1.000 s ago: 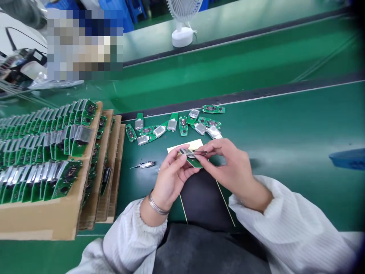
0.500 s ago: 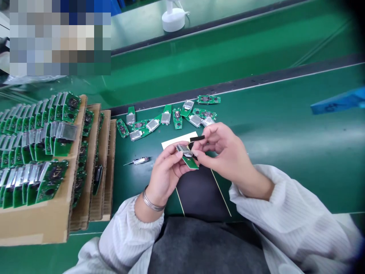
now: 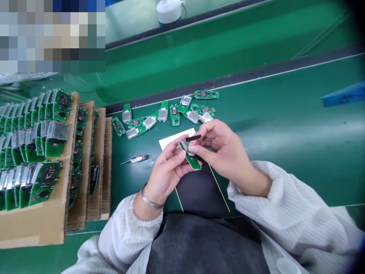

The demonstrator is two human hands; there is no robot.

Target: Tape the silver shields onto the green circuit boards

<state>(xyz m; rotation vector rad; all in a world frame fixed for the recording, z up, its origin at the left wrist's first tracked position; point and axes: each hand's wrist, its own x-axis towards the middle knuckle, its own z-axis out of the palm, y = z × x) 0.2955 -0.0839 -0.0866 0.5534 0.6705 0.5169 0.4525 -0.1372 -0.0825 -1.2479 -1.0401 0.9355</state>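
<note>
My left hand (image 3: 168, 163) is closed on a green circuit board (image 3: 194, 162) that carries a silver battery (image 3: 186, 147). The thumb of that hand presses near the battery's edge. My right hand (image 3: 219, 146) is closed on a short black strip (image 3: 193, 138), which sticks out past its fingers, while its thumb touches the battery's right side. Below both hands lies a black sheet (image 3: 202, 190) with pale edges, and a cream-white piece (image 3: 173, 139) shows behind them.
Several loose boards with batteries (image 3: 149, 122) lie beyond my hands. Cardboard holders (image 3: 34, 228) packed with boards stand at the left. A small metal tool (image 3: 138, 159) lies left of my hands. A blue object (image 3: 343, 95) is at the far right.
The board and battery have tilted slightly in my left hand, and the black strip sits at a different slant. The whole view has shifted a little.
</note>
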